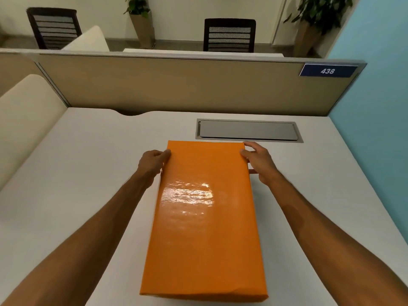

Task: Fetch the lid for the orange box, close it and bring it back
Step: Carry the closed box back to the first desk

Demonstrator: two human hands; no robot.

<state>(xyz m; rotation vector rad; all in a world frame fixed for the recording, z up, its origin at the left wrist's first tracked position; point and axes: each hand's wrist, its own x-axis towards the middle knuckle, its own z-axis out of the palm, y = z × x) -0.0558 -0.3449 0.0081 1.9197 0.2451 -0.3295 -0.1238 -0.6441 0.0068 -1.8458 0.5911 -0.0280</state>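
A long orange box [205,219] with a glossy orange lid on top lies lengthwise on the white desk [88,173], running from the near edge toward the middle. My left hand [152,162] grips its far left corner, thumb on the lid's edge. My right hand [260,162] holds the far right corner, fingers spread along the side. Both forearms reach in from the bottom of the view on either side of the box.
A grey cable hatch [249,130] is set into the desk just beyond the box. A beige partition [176,85] with a blue "438" sign [327,71] closes the far edge. A blue wall [375,107] stands on the right, a cream seat back [24,120] on the left.
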